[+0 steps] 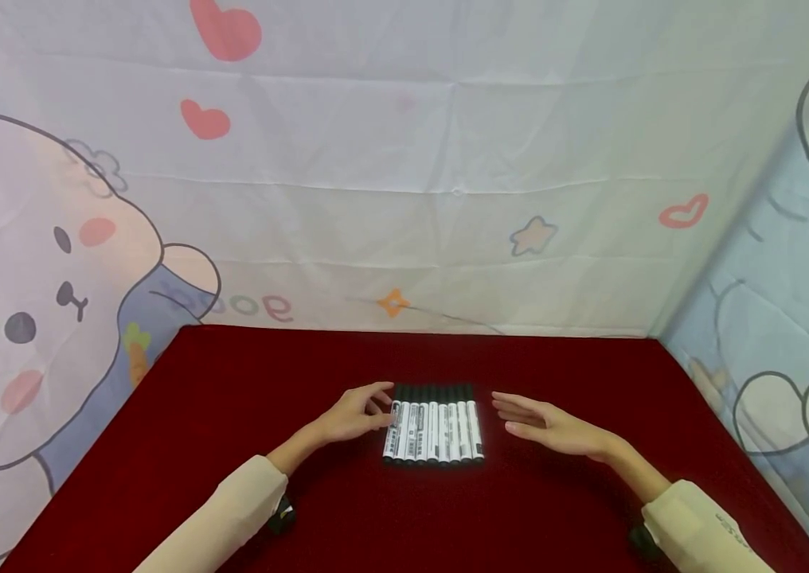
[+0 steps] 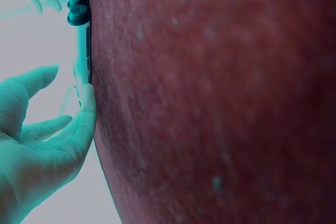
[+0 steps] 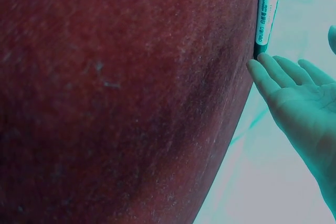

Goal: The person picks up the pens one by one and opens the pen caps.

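Head view, looking down at a dark red desk w/ a row of white markers lying side by side nr its middle, black caps at the far end, dark tips toward the person. Two bare hands flank the row, one per side, neither grasping anything. L hand is at the row's left edge, fingers relaxed + slightly bent, fingertips overlapping the leftmost marker in view; can't tell if they press on it. R hand is released too, fingers extended, just beside the right edge w/ a strip of red btwn. R wrist view shows printed text on the nearest marker's white barrel. Both arms wear pale sleeves, w/ a small dark object under the left cuff. Behind the desk hangs a pale backdrop, printed w/ red hearts, a star &, far left, a big cartoon animal
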A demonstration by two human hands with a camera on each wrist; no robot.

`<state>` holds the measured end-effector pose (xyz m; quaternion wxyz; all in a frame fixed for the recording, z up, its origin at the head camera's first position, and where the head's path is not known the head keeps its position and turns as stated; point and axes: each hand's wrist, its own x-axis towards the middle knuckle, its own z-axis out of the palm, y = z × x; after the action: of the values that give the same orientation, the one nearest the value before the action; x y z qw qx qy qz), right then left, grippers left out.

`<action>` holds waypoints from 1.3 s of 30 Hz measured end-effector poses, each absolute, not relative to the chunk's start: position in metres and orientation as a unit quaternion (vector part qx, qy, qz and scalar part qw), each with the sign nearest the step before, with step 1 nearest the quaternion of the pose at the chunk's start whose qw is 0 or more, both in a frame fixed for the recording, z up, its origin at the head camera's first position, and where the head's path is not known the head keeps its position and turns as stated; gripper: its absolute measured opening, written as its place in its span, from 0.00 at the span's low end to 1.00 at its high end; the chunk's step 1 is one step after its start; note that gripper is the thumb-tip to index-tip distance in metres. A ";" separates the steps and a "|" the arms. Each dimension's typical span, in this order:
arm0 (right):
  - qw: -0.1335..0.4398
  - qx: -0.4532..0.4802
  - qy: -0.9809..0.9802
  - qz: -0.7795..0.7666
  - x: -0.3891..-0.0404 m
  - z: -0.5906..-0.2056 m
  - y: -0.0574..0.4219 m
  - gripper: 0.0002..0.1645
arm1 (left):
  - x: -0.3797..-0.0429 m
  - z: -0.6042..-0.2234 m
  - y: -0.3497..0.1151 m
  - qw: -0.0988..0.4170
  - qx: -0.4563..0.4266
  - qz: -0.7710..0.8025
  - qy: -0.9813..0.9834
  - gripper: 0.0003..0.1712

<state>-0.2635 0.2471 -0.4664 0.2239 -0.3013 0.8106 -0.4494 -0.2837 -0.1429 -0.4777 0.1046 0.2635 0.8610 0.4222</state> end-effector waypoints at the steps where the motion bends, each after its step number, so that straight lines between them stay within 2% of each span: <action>1: 0.226 -0.299 0.810 -0.451 -0.264 -0.466 0.247 0.39 | -0.284 -0.478 -0.142 0.104 0.262 0.421 0.862 0.38; 9: 0.240 -0.288 0.801 -0.467 -0.264 -0.465 0.247 0.37 | -0.279 -0.478 -0.136 0.090 0.256 0.404 0.874 0.44; 19: 0.235 -0.300 0.786 -0.487 -0.263 -0.468 0.251 0.35 | -0.268 -0.478 -0.135 0.073 0.247 0.377 0.889 0.41; 25: 0.238 -0.302 0.785 -0.486 -0.264 -0.468 0.251 0.35 | -0.260 -0.474 -0.136 0.085 0.214 0.388 0.893 0.39; 30: 0.238 -0.299 0.784 -0.490 -0.264 -0.467 0.250 0.35 | -0.256 -0.472 -0.136 0.066 0.178 0.389 0.901 0.33; 35: 0.240 -0.291 0.787 -0.488 -0.263 -0.467 0.250 0.36 | -0.256 -0.472 -0.142 0.076 0.132 0.447 0.882 0.28; 39: 0.242 -0.286 0.787 -0.489 -0.261 -0.467 0.251 0.36 | -0.257 -0.470 -0.147 0.083 0.121 0.476 0.867 0.31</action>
<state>-0.2609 0.2513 -0.4668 0.2422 -0.2864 0.7875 -0.4891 -0.2565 -0.1468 -0.4699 0.0834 0.1212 0.8672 0.4758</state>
